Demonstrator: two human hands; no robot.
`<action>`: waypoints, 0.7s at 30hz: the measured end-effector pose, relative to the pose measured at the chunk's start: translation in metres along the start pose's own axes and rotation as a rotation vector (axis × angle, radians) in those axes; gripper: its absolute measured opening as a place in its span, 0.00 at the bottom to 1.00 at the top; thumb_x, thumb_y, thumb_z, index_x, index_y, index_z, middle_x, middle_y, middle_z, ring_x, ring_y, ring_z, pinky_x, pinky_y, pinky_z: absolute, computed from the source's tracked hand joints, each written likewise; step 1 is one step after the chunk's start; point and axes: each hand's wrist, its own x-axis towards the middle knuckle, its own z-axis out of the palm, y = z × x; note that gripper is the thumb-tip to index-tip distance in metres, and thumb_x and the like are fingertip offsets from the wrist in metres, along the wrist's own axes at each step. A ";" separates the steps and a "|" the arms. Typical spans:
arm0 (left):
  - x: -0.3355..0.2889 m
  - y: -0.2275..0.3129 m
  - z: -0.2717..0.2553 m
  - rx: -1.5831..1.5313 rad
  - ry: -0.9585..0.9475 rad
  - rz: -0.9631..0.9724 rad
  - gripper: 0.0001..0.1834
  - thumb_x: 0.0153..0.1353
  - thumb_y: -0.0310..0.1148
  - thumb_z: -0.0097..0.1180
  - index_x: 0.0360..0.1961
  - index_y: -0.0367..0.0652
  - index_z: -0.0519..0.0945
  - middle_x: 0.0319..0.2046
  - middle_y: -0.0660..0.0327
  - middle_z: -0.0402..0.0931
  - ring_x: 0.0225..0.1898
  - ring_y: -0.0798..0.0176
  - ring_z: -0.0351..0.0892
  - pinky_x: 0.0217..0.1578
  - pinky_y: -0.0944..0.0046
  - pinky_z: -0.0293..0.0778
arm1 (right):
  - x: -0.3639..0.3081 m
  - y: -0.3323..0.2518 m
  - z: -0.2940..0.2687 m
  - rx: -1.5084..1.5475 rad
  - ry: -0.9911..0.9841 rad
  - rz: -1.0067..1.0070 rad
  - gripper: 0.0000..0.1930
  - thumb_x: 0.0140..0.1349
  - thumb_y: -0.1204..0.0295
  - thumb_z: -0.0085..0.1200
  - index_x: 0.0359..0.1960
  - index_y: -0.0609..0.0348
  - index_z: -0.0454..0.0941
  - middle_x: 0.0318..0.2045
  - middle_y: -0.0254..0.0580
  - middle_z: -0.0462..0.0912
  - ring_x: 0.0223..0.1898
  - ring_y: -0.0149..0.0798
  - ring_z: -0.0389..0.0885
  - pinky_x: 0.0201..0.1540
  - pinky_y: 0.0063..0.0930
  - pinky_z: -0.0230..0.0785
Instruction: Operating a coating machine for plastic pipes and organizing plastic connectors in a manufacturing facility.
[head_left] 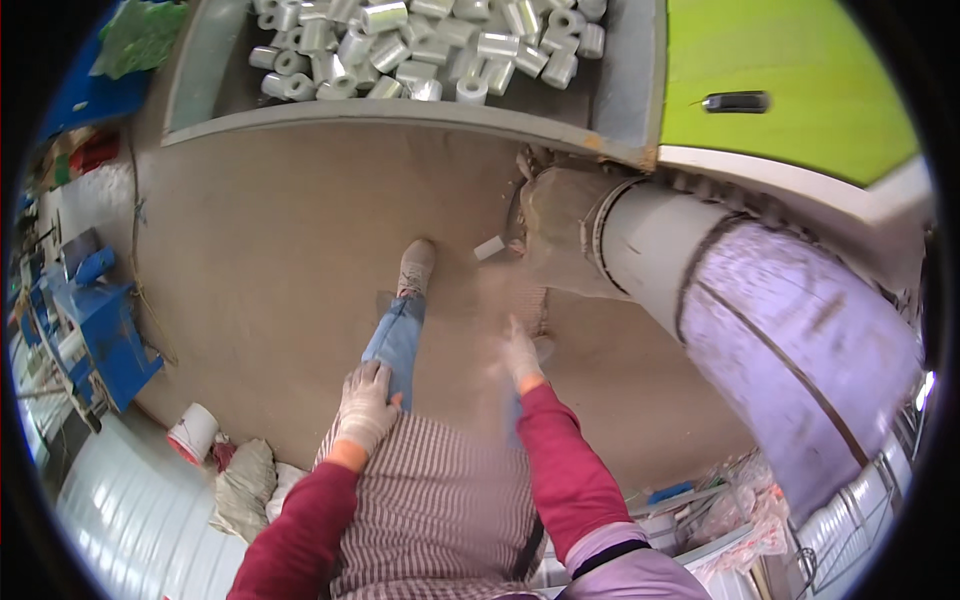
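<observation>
A dusty brown floor spreads through the middle of the frame, under a workshop's clutter around the rim; at its centre my gloved right hand reaches away from me, blurred, one finger pointing up the frame; whether the rest are curled round anything I cannot tell. My gloved left hand lies with its fingers loosely open on my jeans, left of centre, nothing visible in its grasp.

The small white piece on the floor lies above and slightly left of my right fingertips, clearly apart from them; its long axis slants from lower left to upper right, across my line of reach rather than along it; the right hand is the nearer, so I judge it the better placed. I cannot tell whether the piece is a roll.

Farther out, my shoe stands left of that piece; a fabric-wrapped duct runs down the right side; at the top, a grey metal bin holds a heap of white film rolls.
</observation>
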 end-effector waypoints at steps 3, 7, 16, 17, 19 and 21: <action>0.007 -0.011 -0.005 0.013 -0.011 0.038 0.25 0.47 0.35 0.61 0.48 0.43 0.73 0.53 0.52 0.67 0.57 0.46 0.63 0.59 0.49 0.58 | 0.107 0.009 0.061 0.207 0.082 0.139 0.39 0.52 0.60 0.60 0.64 0.60 0.57 0.56 0.62 0.69 0.59 0.56 0.66 0.60 0.39 0.61; 0.005 -0.043 -0.024 0.039 -0.016 0.038 0.21 0.47 0.34 0.61 0.44 0.41 0.73 0.53 0.51 0.66 0.56 0.43 0.63 0.56 0.47 0.60 | 0.194 -0.014 0.132 -0.311 0.349 -0.019 0.36 0.52 0.58 0.57 0.64 0.49 0.61 0.59 0.62 0.66 0.56 0.58 0.70 0.56 0.42 0.64; 0.011 -0.043 -0.020 0.000 0.034 0.088 0.19 0.49 0.34 0.61 0.42 0.41 0.74 0.51 0.48 0.68 0.54 0.42 0.66 0.55 0.46 0.61 | 0.281 0.015 0.122 0.306 0.334 -0.131 0.13 0.57 0.68 0.52 0.43 0.57 0.75 0.42 0.48 0.77 0.45 0.46 0.77 0.45 0.39 0.70; 0.011 -0.045 -0.002 -0.082 0.020 0.125 0.20 0.48 0.34 0.61 0.43 0.42 0.74 0.50 0.48 0.68 0.53 0.43 0.66 0.54 0.47 0.61 | 0.280 0.057 0.097 0.662 0.358 -0.175 0.10 0.59 0.69 0.49 0.40 0.57 0.76 0.42 0.43 0.77 0.45 0.43 0.77 0.44 0.37 0.70; -0.001 -0.041 0.008 -0.077 0.046 0.114 0.20 0.47 0.33 0.61 0.43 0.42 0.74 0.50 0.49 0.68 0.52 0.43 0.67 0.54 0.48 0.62 | 0.202 0.044 0.135 0.406 0.285 -0.308 0.15 0.66 0.60 0.40 0.39 0.57 0.75 0.43 0.39 0.76 0.45 0.39 0.76 0.47 0.35 0.68; -0.024 -0.053 -0.001 0.019 0.113 0.040 0.20 0.46 0.32 0.62 0.43 0.41 0.74 0.51 0.50 0.68 0.52 0.43 0.67 0.53 0.51 0.64 | 0.068 -0.063 0.133 0.288 -0.016 -0.231 0.19 0.64 0.55 0.44 0.45 0.54 0.76 0.47 0.41 0.76 0.50 0.37 0.74 0.50 0.36 0.67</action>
